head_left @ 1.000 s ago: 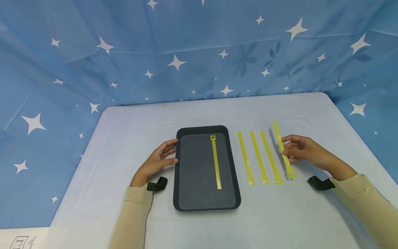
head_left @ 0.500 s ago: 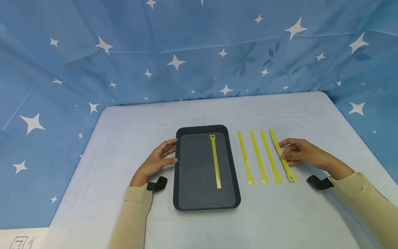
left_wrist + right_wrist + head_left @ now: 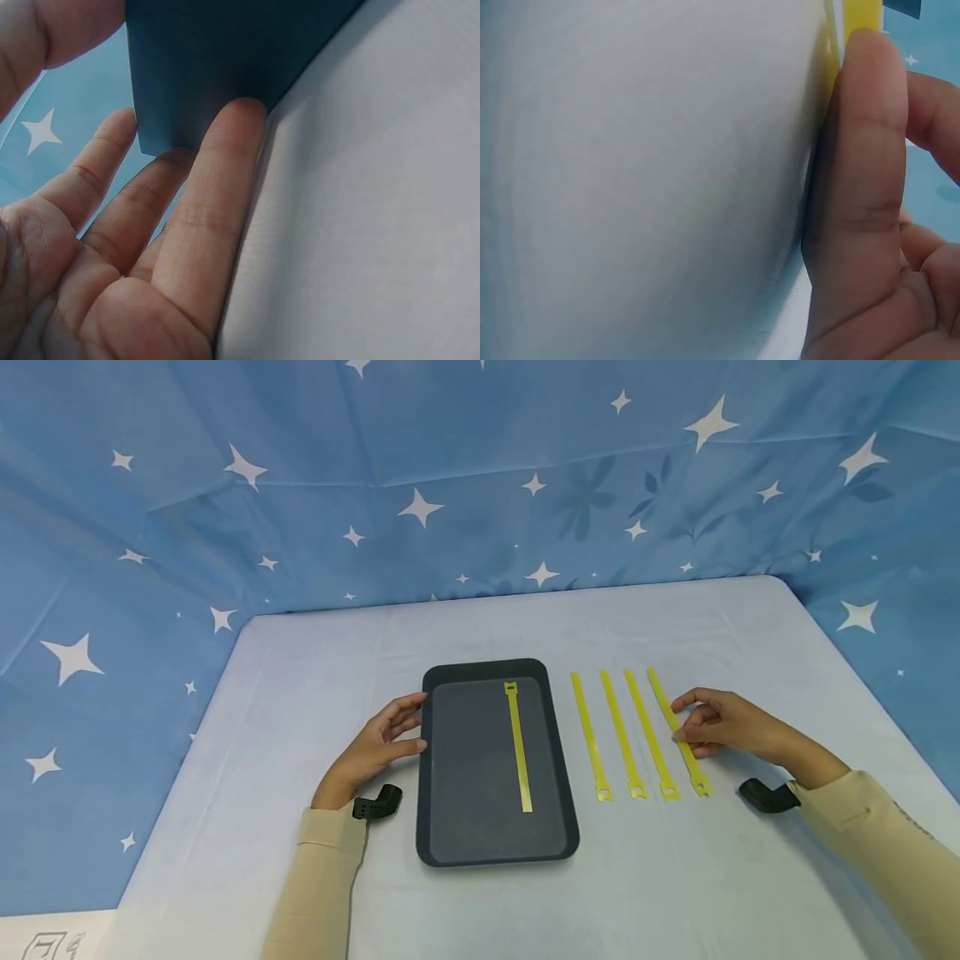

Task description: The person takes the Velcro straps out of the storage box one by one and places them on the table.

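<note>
A yellow hook-and-loop cable tie [image 3: 662, 697] lies slanted on the white cloth, slotted head toward me. My right hand [image 3: 723, 725] holds it near its middle, thumb and fingertips at its right edge. In the right wrist view the thumb [image 3: 870, 112] overlaps the yellow strip [image 3: 861, 15]. Left of it, three similar yellow ties [image 3: 590, 735] lie side by side. Another tie [image 3: 518, 747] rests in the dark grey tray [image 3: 465, 777], its head at the far end. My left hand [image 3: 371, 747] touches the tray's left side with extended fingers and thumb against its outer wall [image 3: 202, 52].
The white cloth [image 3: 315, 668] covers the table up to a blue star-patterned curtain [image 3: 300, 510] behind and at the sides. Black wrist mounts [image 3: 378, 802] sit by both sleeves. A pale printed item [image 3: 52, 939] shows at the bottom left corner.
My right hand has lowered the rightmost cable tie from slightly above the cloth until it lies flat beside the others. The left hand and tray stay as they were.
</note>
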`<state>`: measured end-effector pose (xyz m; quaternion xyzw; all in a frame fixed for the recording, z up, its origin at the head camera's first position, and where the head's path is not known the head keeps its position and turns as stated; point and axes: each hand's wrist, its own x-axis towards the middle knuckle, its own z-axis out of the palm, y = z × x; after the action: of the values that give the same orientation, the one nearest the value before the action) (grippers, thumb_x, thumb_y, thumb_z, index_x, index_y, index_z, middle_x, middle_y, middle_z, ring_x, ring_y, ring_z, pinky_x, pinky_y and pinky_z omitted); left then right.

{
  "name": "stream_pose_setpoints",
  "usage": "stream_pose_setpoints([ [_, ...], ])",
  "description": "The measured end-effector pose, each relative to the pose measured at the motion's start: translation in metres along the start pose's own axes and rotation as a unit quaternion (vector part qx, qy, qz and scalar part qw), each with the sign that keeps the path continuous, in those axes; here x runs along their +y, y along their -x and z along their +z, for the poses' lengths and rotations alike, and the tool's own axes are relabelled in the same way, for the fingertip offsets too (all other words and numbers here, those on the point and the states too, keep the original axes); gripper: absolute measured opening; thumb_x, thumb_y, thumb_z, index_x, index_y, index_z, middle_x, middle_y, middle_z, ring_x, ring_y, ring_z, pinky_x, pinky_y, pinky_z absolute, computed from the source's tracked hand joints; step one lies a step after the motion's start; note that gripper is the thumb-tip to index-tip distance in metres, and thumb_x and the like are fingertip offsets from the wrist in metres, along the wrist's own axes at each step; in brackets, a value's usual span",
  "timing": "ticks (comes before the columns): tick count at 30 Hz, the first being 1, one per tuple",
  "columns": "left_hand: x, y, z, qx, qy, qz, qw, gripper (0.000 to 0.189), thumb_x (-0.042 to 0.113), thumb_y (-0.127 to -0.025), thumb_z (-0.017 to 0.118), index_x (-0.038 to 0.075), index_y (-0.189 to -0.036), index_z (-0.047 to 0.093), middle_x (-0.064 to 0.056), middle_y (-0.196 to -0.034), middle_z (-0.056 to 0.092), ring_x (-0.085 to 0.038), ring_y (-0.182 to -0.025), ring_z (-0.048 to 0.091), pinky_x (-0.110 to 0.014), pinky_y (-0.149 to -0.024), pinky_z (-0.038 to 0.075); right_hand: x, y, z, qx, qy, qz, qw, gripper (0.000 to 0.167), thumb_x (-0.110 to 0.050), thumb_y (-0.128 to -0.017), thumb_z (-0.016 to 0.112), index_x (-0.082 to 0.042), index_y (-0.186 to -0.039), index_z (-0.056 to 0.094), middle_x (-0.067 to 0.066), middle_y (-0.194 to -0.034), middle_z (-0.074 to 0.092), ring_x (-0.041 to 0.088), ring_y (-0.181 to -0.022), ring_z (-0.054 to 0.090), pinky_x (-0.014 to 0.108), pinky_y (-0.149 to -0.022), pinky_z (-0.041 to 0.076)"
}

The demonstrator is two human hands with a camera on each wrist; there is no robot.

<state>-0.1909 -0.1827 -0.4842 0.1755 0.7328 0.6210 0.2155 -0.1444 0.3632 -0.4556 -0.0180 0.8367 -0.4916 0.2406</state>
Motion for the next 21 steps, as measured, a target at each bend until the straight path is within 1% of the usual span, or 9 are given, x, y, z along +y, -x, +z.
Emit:
stream_pose_setpoints([
  [4,0.0005,-0.0004,0.0002,0.001,-0.001,-0.003,1.0,0.078,0.008,-0.1,0.075,0.006,-0.168,0.037,-0.017,-0.173,0.036,-0.041,-0.157,0.036,-0.059,-0.123,0.035,0.0005,0.0008,-0.0008,0.005,0.003,0.003,1.0,0.047,0.0,-0.102,0.072,0.013,-0.138,0.044,0.013,-0.095,0.069,0.019,-0.075,0.071,0.032,-0.072,0.064],
  [8,0.0007,-0.0008,0.0002,0.002,-0.002,-0.003,1.0,0.078,0.006,-0.099,0.075,0.006,-0.168,0.037,-0.018,-0.173,0.036,-0.041,-0.157,0.036,-0.058,-0.123,0.035,-0.0001,0.0024,-0.0033,0.017,0.017,-0.008,0.9997,0.043,-0.001,-0.103,0.071,0.012,-0.136,0.046,0.013,-0.096,0.072,0.02,-0.074,0.071,0.031,-0.071,0.063],
  [10,0.0006,-0.0007,0.0001,0.0,-0.002,0.0,1.0,0.078,0.006,-0.099,0.074,0.005,-0.168,0.036,-0.018,-0.173,0.036,-0.042,-0.157,0.036,-0.056,-0.123,0.036,-0.0006,0.0034,-0.0051,0.028,0.026,-0.023,0.999,0.041,0.0,-0.103,0.07,0.012,-0.135,0.048,0.012,-0.096,0.072,0.021,-0.073,0.071,0.032,-0.069,0.063],
  [13,0.0008,-0.0005,-0.0001,0.001,-0.002,-0.002,1.0,0.078,0.006,-0.099,0.074,0.006,-0.168,0.037,-0.018,-0.173,0.036,-0.041,-0.157,0.036,-0.047,-0.12,0.042,-0.0011,0.0051,-0.0076,0.044,0.034,-0.058,0.9968,0.036,0.002,-0.103,0.069,0.013,-0.134,0.052,0.011,-0.095,0.071,0.021,-0.075,0.071,0.032,-0.069,0.063],
  [15,0.0007,-0.0004,-0.0003,0.001,-0.002,-0.002,1.0,0.078,0.006,-0.1,0.074,0.006,-0.168,0.037,-0.018,-0.173,0.036,-0.041,-0.157,0.035,-0.038,-0.116,0.046,-0.0012,0.0061,-0.0087,0.048,0.03,-0.083,0.9949,0.035,0.004,-0.103,0.068,0.014,-0.134,0.055,0.011,-0.096,0.07,0.021,-0.077,0.071,0.032,-0.071,0.063],
  [17,0.0006,-0.0005,-0.0003,0.001,-0.001,-0.002,1.0,0.078,0.005,-0.1,0.074,0.006,-0.168,0.037,-0.017,-0.173,0.036,-0.041,-0.158,0.035,-0.03,-0.111,0.048,-0.0013,0.0068,-0.0093,0.049,0.023,-0.108,0.9927,0.033,0.006,-0.104,0.066,0.015,-0.134,0.057,0.011,-0.098,0.071,0.02,-0.081,0.071,0.031,-0.073,0.063],
  [19,0.0004,-0.0005,-0.0002,0.0,0.0,0.0,1.0,0.077,0.005,-0.1,0.074,0.006,-0.168,0.037,-0.018,-0.173,0.035,-0.042,-0.158,0.035,-0.025,-0.109,0.048,-0.0019,0.0069,-0.009,0.05,0.014,-0.131,0.9901,0.03,0.006,-0.104,0.065,0.015,-0.132,0.059,0.012,-0.099,0.072,0.02,-0.082,0.072,0.031,-0.073,0.063],
  [21,0.0001,-0.0004,-0.0003,-0.001,0.001,0.002,1.0,0.077,0.005,-0.1,0.074,0.006,-0.168,0.036,-0.018,-0.173,0.035,-0.042,-0.158,0.035,-0.024,-0.108,0.048,-0.0029,0.0065,-0.0083,0.05,0.003,-0.148,0.9877,0.029,0.006,-0.104,0.065,0.015,-0.131,0.06,0.012,-0.1,0.072,0.02,-0.084,0.072,0.03,-0.074,0.063],
])
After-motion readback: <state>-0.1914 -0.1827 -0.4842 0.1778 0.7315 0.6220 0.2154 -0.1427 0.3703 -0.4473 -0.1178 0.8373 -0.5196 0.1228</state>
